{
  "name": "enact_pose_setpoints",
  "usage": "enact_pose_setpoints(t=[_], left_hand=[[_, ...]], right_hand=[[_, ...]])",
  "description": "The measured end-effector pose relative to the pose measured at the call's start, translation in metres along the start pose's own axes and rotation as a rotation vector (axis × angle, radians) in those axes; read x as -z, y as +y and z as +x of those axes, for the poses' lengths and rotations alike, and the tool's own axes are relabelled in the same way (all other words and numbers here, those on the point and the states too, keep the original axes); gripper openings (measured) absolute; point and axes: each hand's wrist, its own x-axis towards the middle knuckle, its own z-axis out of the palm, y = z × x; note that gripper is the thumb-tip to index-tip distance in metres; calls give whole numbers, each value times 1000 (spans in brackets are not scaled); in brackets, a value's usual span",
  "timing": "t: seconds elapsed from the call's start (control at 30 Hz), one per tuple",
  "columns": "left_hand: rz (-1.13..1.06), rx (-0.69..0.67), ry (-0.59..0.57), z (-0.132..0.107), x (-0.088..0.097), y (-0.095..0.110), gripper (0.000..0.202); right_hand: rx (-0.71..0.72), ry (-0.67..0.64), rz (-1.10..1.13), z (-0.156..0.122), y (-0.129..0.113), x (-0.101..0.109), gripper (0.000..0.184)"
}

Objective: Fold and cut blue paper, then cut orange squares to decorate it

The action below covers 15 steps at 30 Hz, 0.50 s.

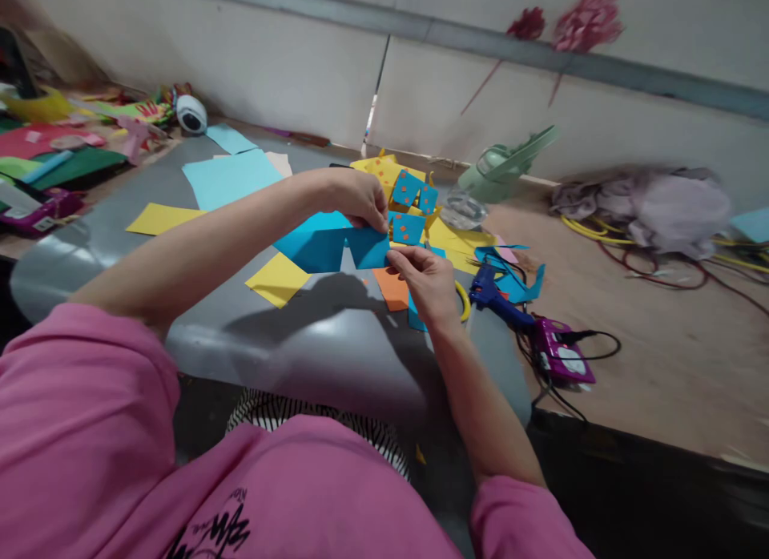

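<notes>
A blue sheet of paper (316, 251) with a narrow notch in its lower edge is held up over the grey table mat (270, 351). My left hand (360, 197) reaches across and pinches its upper right edge. At the lower right corner, my right hand (425, 280) has thumb and fingertips closed on the same sheet. Just behind are small blue paper pieces with orange spots (407, 228) and yellow paper (462, 240). An orange paper piece (392, 290) lies below the hands. A yellow scissors handle (462, 301) shows beside my right hand, the rest hidden.
A blue glue gun (498, 293) and a purple power socket (561, 352) with loose cords lie to the right. Light blue paper (228, 178) and a yellow sheet (278, 279) rest on the left. A green fan-like device (501, 168) stands by the wall.
</notes>
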Motion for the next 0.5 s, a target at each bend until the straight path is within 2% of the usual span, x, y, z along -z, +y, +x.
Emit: enact_pose_setpoints(t=[0.1,0.23,0.4,0.5], left_hand=[[1,38,34,2,-4,-4,11],[-16,-82,27,5,-7,-15,16],[-71,-89,-16,2,-11,-24,24],[-43,-180,12,0,-14,-27,22]], right_hand=[[-2,-11,-11,0,3,0,25],[37,28,16,1,8,1,29],[121,107,14,3,10,2,22],[123,113,-25,4,12,3,21]])
